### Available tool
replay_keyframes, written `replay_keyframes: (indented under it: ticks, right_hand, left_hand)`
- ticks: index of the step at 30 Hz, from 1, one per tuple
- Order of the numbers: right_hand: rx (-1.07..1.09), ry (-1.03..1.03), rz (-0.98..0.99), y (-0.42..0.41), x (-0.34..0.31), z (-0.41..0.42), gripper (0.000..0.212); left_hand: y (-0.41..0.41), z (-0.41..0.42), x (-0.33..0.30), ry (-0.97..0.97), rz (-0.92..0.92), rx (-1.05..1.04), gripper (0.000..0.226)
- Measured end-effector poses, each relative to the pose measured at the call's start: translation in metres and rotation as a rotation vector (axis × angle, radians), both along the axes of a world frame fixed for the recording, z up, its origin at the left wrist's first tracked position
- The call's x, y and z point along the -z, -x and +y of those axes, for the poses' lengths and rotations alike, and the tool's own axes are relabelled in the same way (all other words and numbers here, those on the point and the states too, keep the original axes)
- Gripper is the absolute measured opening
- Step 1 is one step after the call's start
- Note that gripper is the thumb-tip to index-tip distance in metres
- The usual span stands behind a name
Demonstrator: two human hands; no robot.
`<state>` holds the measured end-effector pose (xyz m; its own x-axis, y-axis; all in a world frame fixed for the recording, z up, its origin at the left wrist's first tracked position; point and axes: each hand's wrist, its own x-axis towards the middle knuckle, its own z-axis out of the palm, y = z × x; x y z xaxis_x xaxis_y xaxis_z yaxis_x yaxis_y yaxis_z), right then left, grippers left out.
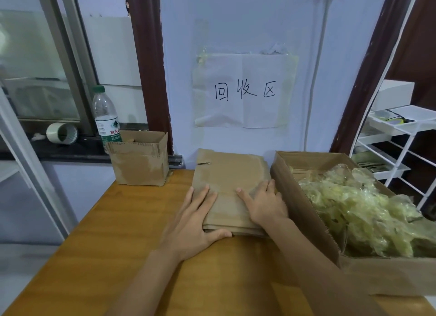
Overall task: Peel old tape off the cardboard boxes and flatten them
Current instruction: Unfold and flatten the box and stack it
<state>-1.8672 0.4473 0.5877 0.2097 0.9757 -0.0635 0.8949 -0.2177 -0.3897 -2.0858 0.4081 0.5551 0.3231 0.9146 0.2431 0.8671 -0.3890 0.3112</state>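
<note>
Both hands are lying flat on the stack of flattened boxes on the wooden table: the left hand is pressing its near left corner, fingers straight and thumb along the front edge, while the right hand is resting spread at its right side. Touching the stack's right is sitting an open box holding crumpled tape; a small upright box is standing well apart to the left.

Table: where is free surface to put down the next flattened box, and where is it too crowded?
Bare wood table lies left of the flattened stack, in front of the small open box, reaching the near edge. The right side is crowded: both hands, left and right, press the stack, and the box of peeled tape touches it.
</note>
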Motion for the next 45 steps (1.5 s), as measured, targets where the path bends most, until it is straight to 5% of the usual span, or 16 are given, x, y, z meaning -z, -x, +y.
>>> replay_keyframes:
  ticks: [4,8,12,22,28,37,45]
  right_hand:
    - [-0.024,-0.109,-0.263,0.003,-0.003,-0.002,0.095]
    - [-0.269,-0.281,-0.233,0.004,0.001,-0.002,0.061]
    - [-0.32,-0.129,-0.235,0.004,0.009,-0.007,0.077]
    - [-0.307,-0.033,-0.232,0.009,-0.017,-0.012,0.076]
    - [-0.342,-0.197,-0.05,0.037,-0.052,-0.01,0.056]
    - [-0.509,-0.165,0.293,0.159,-0.081,0.045,0.081]
    - [-0.467,-0.266,0.439,0.218,-0.075,0.108,0.137]
  left_hand:
    - [-0.003,-0.006,-0.005,-0.096,0.112,-0.046,0.103]
    - [-0.004,-0.007,-0.003,-0.113,0.137,-0.044,0.098]
    - [-0.004,-0.005,-0.002,-0.092,0.112,-0.037,0.097]
    - [0.006,-0.005,-0.03,0.201,-0.047,0.062,0.106]
    - [0.051,0.003,-0.079,0.066,-0.163,-0.03,0.103]
    - [0.163,0.045,-0.108,-0.142,-0.144,-0.276,0.085]
    - [0.197,0.096,-0.097,-0.133,0.026,-0.306,0.089]
